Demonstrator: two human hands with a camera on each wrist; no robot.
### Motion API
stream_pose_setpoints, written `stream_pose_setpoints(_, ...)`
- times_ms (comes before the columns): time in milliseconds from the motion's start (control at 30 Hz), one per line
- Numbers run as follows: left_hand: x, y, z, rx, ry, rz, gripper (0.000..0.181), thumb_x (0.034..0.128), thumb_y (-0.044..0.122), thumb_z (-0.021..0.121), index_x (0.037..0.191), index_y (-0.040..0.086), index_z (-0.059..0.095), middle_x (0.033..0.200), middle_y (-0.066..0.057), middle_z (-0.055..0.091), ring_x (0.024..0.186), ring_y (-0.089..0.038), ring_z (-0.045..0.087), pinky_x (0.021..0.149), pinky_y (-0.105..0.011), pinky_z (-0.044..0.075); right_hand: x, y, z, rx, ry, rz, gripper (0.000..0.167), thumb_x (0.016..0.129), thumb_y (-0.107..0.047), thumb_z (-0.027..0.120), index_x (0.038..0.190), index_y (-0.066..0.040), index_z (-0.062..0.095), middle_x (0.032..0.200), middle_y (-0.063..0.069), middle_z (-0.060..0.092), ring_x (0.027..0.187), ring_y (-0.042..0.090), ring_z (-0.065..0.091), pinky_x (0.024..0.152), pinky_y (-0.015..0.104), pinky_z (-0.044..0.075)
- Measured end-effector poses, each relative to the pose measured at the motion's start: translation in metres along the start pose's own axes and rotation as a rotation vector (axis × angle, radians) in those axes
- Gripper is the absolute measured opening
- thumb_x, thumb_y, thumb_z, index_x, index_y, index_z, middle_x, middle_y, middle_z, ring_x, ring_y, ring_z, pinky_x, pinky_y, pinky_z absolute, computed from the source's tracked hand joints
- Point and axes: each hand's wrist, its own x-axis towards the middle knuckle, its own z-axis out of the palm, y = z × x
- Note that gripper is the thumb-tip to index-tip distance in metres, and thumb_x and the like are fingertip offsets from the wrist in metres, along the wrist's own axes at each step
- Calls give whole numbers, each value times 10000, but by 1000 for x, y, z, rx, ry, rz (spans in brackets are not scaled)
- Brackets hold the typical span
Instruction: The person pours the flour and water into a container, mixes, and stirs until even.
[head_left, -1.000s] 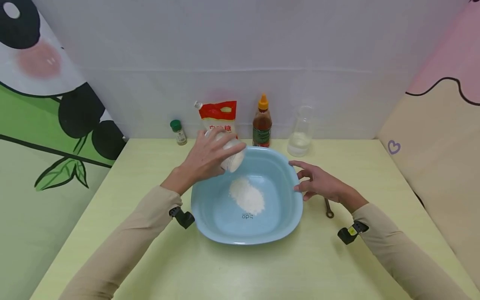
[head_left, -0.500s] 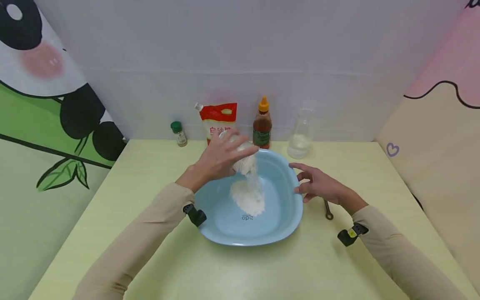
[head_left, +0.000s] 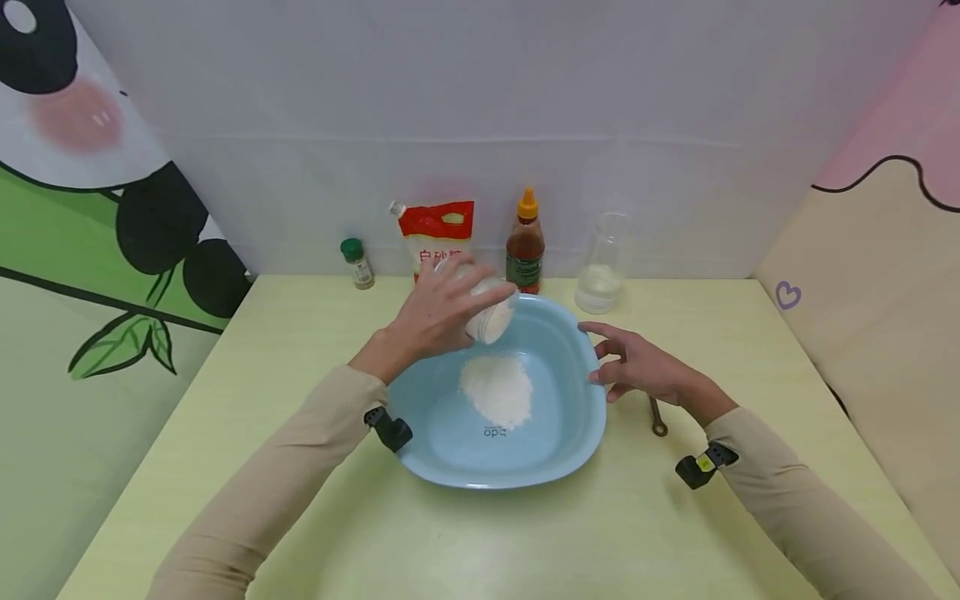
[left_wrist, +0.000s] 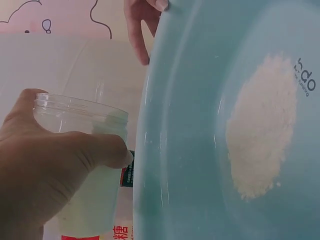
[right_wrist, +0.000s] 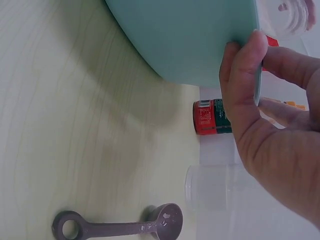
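Observation:
My left hand (head_left: 442,310) grips a clear jar (head_left: 492,323) with some white powder in it. The jar is tilted over the far left side of a light blue basin (head_left: 558,421), its mouth toward the basin. A heap of white powder (head_left: 497,390) lies on the basin's bottom. On the right side, my right hand (head_left: 637,364) holds the basin's rim; in the right wrist view the thumb and fingers (right_wrist: 243,75) lie on both sides of it. The left wrist view shows the jar's threaded, uncapped mouth (left_wrist: 82,105).
Along the back stand a green-capped shaker (head_left: 357,264), a red and white sugar pouch (head_left: 437,227), a sauce bottle (head_left: 525,246) with an orange tip and a glass carafe (head_left: 600,271) of clear liquid. A brown measuring spoon (right_wrist: 120,227) lies right of the basin.
My left hand has moved the jar rightward over the basin. Powder was falling half a second ago; no stream shows now, and the heap looks slightly larger. My right hand stays at the rim.

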Motion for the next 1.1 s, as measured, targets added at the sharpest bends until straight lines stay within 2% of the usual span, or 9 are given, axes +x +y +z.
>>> stream_pose_setpoints(167, 0, 4, -2, -104, -1, -88, 831, 671, 363, 894, 1416, 327, 527, 1449, -58, 543, 1351, -317, 437, 1042, -618, 405, 1, 1, 0, -1, -2, -4, 795, 927, -79, 645, 1589, -133, 208, 1234, 251, 518, 814, 231, 693, 698, 367, 602)
stream_pose_setpoints(533, -11, 5, -9, -437, 50, -361, 905, 652, 243, 908, 1436, 269, 457, 1465, -39, 496, 1343, -285, 427, 1056, -592, 418, 0, 0, 1, 5, -3, -1, 793, 933, -79, 638, 1592, -134, 201, 1222, 244, 517, 781, 225, 672, 688, 349, 596)
stream_pose_setpoints(667, -16, 2, -10, -627, 98, -454, 926, 662, 190, 898, 1451, 225, 416, 1444, -55, 488, 1307, -273, 456, 995, -536, 500, -1, 0, 2, 14, -8, -10, 804, 931, -73, 642, 1593, -112, 187, 1210, 256, 511, 759, 217, 660, 674, 338, 593)
stream_pose_setpoints(800, -21, -5, -13, -851, 137, -578, 948, 691, 140, 880, 1467, 217, 342, 1441, -83, 463, 1253, -321, 516, 904, -501, 561, -2, -1, 3, 18, -10, -11, 809, 929, -70, 642, 1594, -106, 182, 1217, 266, 506, 762, 216, 656, 671, 333, 591)
stream_pose_setpoints(900, -27, -11, -16, -980, 174, -678, 966, 721, 146, 866, 1485, 248, 283, 1455, -84, 434, 1275, -332, 495, 920, -516, 551, -2, -1, 3, 11, -5, -1, 801, 927, -73, 641, 1593, -122, 198, 1225, 258, 511, 772, 216, 660, 677, 330, 590)
stream_pose_setpoints(967, -31, -15, -17, -1048, 201, -743, 977, 738, 172, 859, 1495, 276, 251, 1472, -65, 412, 1328, -303, 428, 977, -523, 518, -1, -2, 2, 5, -7, -2, 803, 927, -73, 639, 1593, -121, 194, 1225, 255, 511, 782, 217, 660, 682, 331, 590)
stream_pose_setpoints(1100, -37, -22, -17, -1190, 253, -852, 970, 776, 185, 837, 1514, 302, 218, 1495, -29, 385, 1354, -268, 390, 1046, -508, 472, -1, -2, 1, 4, -6, -8, 804, 925, -74, 640, 1593, -119, 192, 1217, 244, 512, 796, 219, 661, 685, 338, 592)
